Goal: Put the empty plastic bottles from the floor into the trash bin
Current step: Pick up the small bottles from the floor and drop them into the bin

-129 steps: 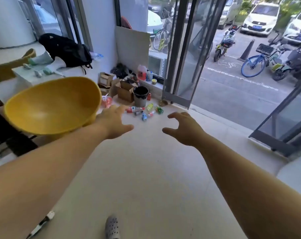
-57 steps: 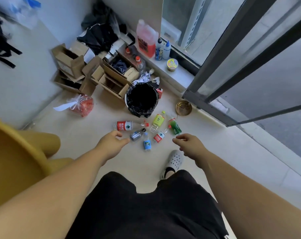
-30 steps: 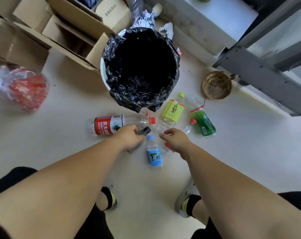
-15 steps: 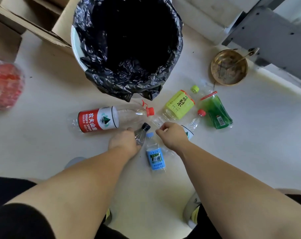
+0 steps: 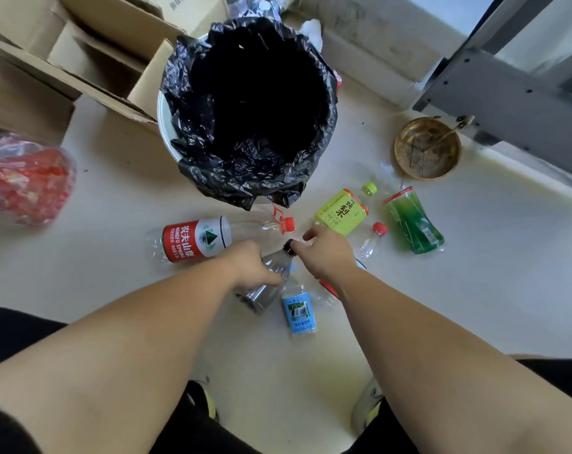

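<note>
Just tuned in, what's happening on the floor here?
A person crouches over scattered plastic bottles. The left hand wraps the small clear black-capped bottle; the right hand has its fingers at that bottle's cap. The red-labelled bottle, yellow-labelled bottle, green bottle and blue-labelled bottle lie on the floor. The black-lined trash bin shows nothing inside.

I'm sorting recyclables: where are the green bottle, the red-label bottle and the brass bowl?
green bottle (image 5: 414,222), head view, on its body.
red-label bottle (image 5: 193,239), head view, on its label.
brass bowl (image 5: 427,149), head view, on its inner base.
</note>
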